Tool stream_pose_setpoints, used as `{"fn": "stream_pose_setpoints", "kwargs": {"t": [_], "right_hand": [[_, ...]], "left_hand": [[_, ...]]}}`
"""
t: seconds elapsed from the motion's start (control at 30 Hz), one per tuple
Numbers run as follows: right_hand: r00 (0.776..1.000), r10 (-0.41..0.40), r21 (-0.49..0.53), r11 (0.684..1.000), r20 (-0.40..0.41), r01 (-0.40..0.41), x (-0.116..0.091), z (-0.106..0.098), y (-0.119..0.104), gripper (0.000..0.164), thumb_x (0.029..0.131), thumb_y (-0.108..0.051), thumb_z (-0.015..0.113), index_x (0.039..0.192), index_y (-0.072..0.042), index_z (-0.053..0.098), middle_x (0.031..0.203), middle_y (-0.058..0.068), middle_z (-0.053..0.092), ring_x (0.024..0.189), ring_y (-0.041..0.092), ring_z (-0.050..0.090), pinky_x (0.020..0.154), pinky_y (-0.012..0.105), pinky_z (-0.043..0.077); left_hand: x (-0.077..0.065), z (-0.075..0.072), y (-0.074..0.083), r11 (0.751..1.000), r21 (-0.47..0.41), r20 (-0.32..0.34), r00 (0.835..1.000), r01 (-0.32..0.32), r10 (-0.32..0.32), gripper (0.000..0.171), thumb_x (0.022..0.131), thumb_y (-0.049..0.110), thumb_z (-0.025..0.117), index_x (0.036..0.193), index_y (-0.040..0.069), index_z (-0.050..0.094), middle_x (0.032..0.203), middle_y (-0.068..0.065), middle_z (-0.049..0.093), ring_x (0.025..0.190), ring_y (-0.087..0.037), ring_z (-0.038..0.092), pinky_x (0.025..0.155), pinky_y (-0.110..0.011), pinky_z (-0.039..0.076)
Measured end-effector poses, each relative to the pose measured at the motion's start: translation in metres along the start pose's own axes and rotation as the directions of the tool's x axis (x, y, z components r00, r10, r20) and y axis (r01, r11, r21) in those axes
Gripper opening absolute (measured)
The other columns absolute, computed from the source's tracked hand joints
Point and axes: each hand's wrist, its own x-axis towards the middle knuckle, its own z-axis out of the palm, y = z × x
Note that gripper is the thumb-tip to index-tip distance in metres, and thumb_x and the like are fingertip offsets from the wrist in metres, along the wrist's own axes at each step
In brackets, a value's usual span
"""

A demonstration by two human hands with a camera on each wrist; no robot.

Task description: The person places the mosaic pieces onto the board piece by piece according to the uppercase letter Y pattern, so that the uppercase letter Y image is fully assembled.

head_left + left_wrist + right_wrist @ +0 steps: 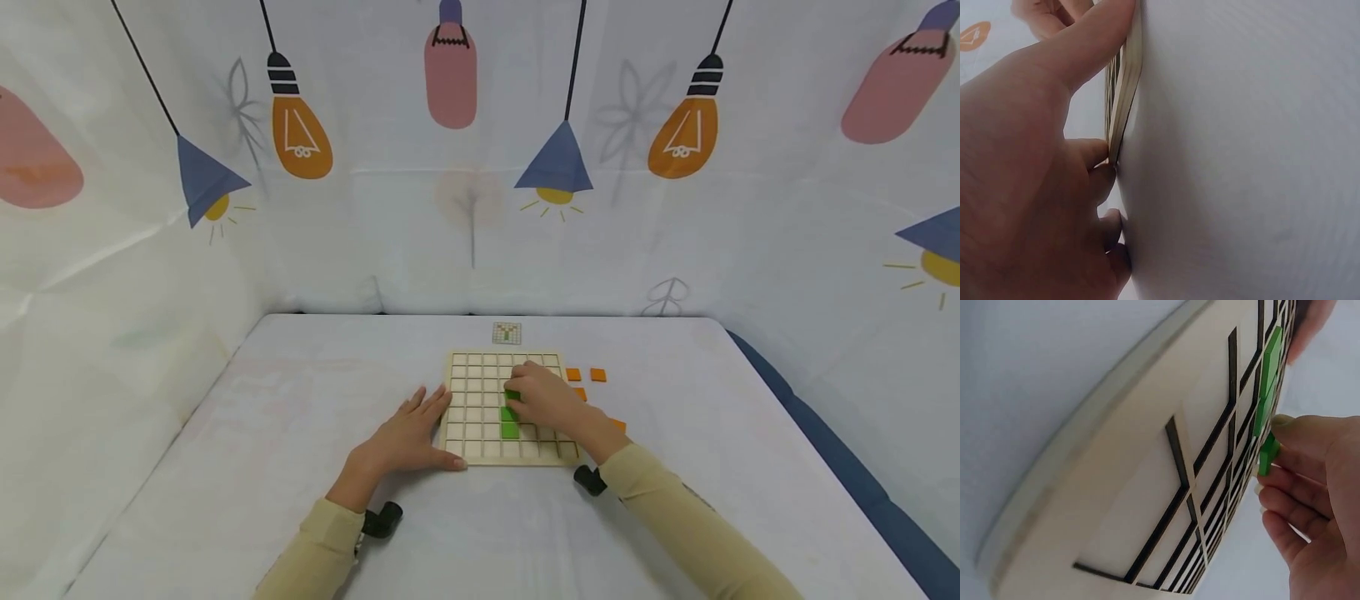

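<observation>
Printed lamps [554, 158] dot the white backdrop [375, 225] beyond the table [480, 533], and I've got the gridded board [474, 429] mid-scene. Left hand [408, 437]: grip wide, thumb along the near edge. Right hand [546, 398]: grip pinching a green tile [1266, 453], just far of two laid green tiles [510, 430]. Orange tiles [597, 375] lie to the right.

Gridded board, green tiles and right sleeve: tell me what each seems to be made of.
Gridded board: probably plywood, matte and unpainted, judging by its pale tan face, layered-looking edge and dark grid slots. Green tiles: smooth and evenly coloured, with crisp edges; painted wood or plastic, the look leaves it open. Right sleeve: likely matte cloth, given its soft folds.
</observation>
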Motion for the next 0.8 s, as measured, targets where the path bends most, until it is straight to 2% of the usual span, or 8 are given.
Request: {"fn": "stream_pose_setpoints", "kwargs": {"t": [0.43,0.8], "right_hand": [[1.0,0.006,-0.02,1.0,0.028,-0.006,0.0069,0.0017,-0.0057,0.013,0.094,-0.024,0.068,0.099,-0.014,0.075,0.095,-0.001,0.063,0.085,0.015,0.051,0.077,0.031,0.049],[1.0,-0.004,-0.025,1.0,0.008,0.004,0.0067,0.0023,-0.0058,0.013,0.094,-0.023,0.069,0.096,-0.012,0.076,0.088,0.0,0.06,0.079,0.014,0.047,0.072,0.03,0.045]], "left_hand": [[-0.0031,-0.0021,0.002,1.0,-0.003,0.012,1.0,0.005,-0.005,0.116,0.073,0.068,0.076,0.16,0.015,0.022,0.168,-0.001,0.017,0.156,-0.034,0.009,0.125,-0.053,0.019],[0.0003,0.0006,0.0001,1.0,0.009,0.007,1.0,0.001,-0.001,0.116,0.073,0.071,0.073,0.16,0.016,0.021,0.168,0.0,0.016,0.157,-0.033,0.007,0.126,-0.052,0.018]]}}
